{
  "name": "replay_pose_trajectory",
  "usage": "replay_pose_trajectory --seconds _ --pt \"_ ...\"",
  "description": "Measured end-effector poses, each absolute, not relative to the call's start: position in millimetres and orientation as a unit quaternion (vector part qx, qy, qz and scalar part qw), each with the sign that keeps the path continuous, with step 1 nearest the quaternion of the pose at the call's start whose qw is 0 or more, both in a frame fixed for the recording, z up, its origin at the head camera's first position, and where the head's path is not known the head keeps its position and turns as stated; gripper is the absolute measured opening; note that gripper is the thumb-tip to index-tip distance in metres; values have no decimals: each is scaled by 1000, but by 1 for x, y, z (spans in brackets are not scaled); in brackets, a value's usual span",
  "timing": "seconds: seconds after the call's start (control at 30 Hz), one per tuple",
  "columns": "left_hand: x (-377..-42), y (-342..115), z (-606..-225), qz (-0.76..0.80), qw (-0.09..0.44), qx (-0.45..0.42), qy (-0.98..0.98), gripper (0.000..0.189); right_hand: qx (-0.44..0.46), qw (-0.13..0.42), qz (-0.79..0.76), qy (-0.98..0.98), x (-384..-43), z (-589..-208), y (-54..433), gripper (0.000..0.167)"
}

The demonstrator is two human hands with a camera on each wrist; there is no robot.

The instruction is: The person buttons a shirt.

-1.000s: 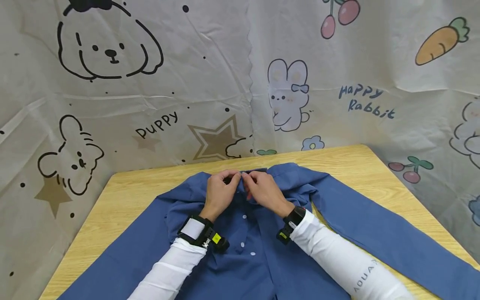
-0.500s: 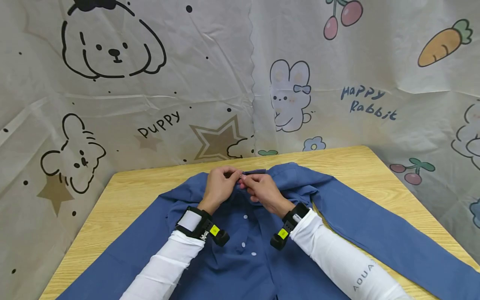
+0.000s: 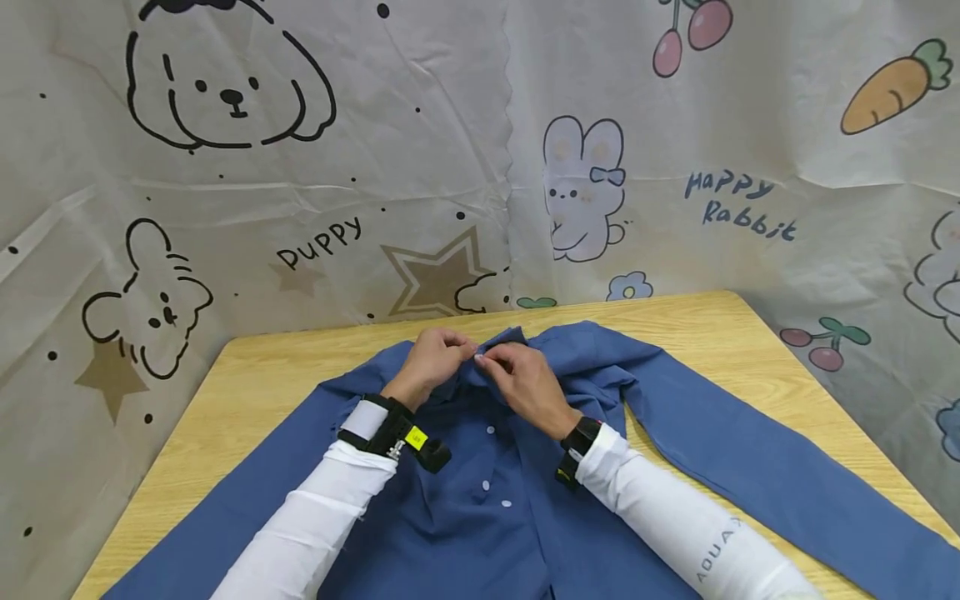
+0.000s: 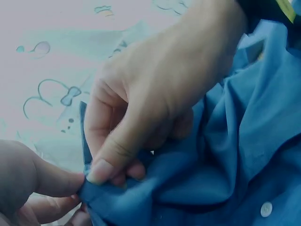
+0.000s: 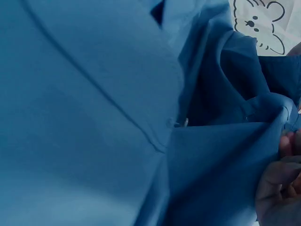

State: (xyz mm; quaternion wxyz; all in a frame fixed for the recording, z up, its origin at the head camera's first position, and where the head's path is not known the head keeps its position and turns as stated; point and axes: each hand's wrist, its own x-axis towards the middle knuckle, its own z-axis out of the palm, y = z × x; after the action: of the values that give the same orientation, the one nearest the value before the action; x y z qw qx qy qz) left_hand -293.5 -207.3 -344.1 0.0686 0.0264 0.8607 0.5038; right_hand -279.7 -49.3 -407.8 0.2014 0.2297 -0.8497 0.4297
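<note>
A blue long-sleeved button shirt (image 3: 487,550) lies spread on the table, its collar (image 3: 504,337) standing up at the far end. My left hand (image 3: 429,367) pinches the collar edge between thumb and fingertips. Right beside it, my right hand (image 3: 528,387) pinches the same edge, the two sets of fingertips almost meeting. In the left wrist view, the left thumb (image 4: 101,170) presses on the cloth, with the right hand (image 4: 33,183) at lower left. The right wrist view is mostly shirt cloth (image 5: 94,122), with the right hand's fingers (image 5: 277,183) at the edge.
White buttons (image 3: 486,486) run down the shirt front. One sleeve (image 3: 780,450) stretches to the right over the wooden table (image 3: 697,333), the other (image 3: 247,483) to the left. A printed cloth (image 3: 420,167) hangs behind the table.
The left hand has shifted slightly left and its wrist has turned. The right hand has turned more palm-down, and the collar edge now stands higher between the hands.
</note>
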Motion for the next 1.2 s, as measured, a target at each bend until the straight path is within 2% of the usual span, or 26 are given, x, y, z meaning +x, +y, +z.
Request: replay_pose_trajectory --seconds 0.1,0.2,0.33,0.5,0.6,0.8,0.97,1.2 --pt "-297 -209 -343 515 93 25 851 20 228 217 394 -863 -280 -404 -47 14" --pt "-298 -207 -346 534 80 20 842 18 207 201 404 -868 -280 -398 -46 13" --pt "-293 -202 -351 498 -2 45 866 12 157 117 501 -843 -278 -390 -49 15" --pt "-285 -195 -354 396 -125 89 905 12 59 -32 663 -745 -274 -381 -54 22" --pt "-283 -193 -352 372 -155 101 910 14 4 -86 739 -668 -272 -378 -56 21" --pt "-282 -193 -347 354 -143 121 916 13 -53 -141 821 -551 -272 -380 -55 9" --pt "-283 -194 -341 330 -137 140 923 12 -54 -148 830 -535 -273 -380 -56 10" --pt "-290 -206 -332 203 -86 274 936 18 -33 -163 814 -557 -274 -385 -56 9"
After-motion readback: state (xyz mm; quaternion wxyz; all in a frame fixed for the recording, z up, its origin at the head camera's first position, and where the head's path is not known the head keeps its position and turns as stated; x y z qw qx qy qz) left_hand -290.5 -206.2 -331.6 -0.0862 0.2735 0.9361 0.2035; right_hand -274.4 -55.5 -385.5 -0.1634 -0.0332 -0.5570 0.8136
